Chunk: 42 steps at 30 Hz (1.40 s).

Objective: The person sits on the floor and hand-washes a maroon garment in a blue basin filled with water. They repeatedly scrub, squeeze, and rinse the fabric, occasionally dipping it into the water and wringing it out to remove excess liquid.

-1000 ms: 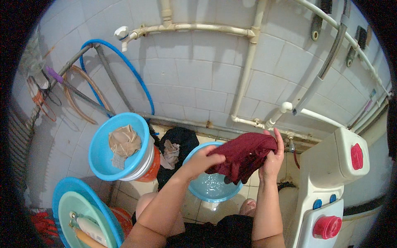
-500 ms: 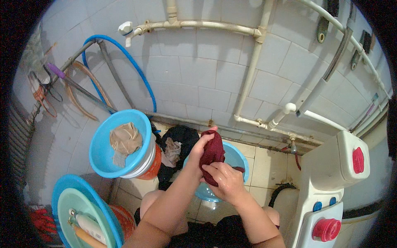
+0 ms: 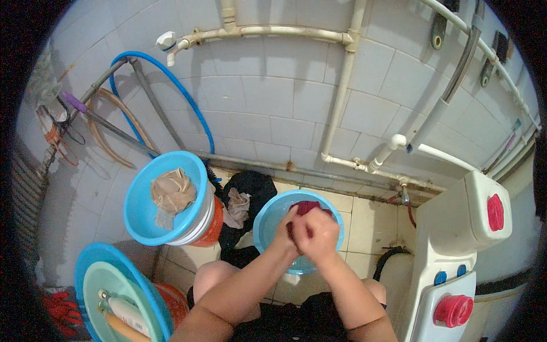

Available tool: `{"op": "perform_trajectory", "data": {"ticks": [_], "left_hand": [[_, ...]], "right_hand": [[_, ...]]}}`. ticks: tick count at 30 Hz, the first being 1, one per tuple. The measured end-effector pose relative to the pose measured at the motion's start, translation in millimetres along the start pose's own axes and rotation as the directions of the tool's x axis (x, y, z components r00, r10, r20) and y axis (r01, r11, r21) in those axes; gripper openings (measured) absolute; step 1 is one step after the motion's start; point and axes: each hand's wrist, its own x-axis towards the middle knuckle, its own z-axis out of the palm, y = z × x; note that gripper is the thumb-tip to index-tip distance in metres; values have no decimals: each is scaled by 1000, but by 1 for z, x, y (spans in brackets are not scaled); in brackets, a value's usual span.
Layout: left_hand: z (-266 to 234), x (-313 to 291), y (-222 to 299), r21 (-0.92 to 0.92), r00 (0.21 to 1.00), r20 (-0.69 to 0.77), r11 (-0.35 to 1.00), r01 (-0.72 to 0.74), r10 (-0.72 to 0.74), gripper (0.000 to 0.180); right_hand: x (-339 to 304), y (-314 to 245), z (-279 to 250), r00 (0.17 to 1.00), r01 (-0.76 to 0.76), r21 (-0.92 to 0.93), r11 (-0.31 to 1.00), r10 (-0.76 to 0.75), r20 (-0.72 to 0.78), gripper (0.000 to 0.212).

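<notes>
gripping a maroon cloth between left hand and right hand, directly above the light blue floor basin. curling the fingers of both hands closed around the cloth, too blurred at the right hand to tell one from another. reaching in with both bare forearms from the near side of the floor basin, close together at the wrists.

showing just left of the floor basin a crumpled black cloth, with a pale pinkish cloth against it. farther left of the floor basin, perched on white and orange buckets, holding a beige cloth in a raised blue basin. to the near left of the floor basin, nesting a mint green basin with a white bottle inside. well right of the floor basin, showing a white plastic container with a red cap. beyond the floor basin, running white pipes along the tiled wall.
</notes>
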Motion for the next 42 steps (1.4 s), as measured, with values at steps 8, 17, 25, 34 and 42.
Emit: {"op": "perform_trajectory", "data": {"ticks": [8, 17, 25, 34, 42], "left_hand": [[35, -4, 43, 177, 997, -71, 983, 48, -36, 35], [19, 3, 21, 927, 868, 336, 34, -374, 365, 51], [13, 0, 8, 737, 990, -136, 666, 116, -23, 60], [10, 14, 35, -53, 991, 111, 995, 81, -74, 72], [-7, 32, 71, -280, 969, -97, 928, -246, 228, 25]], "right_hand": [[-32, 112, 18, 770, -602, 303, 739, 637, -23, 22], [-7, 46, -17, 395, -690, 579, -434, 444, 804, 58], [-7, 76, -33, 417, -611, 721, -325, 642, 643, 30], [-33, 50, -31, 515, -716, 509, -478, 131, 847, 64], [-39, 43, -21, 454, -717, 576, -392, 364, 813, 61]]}}
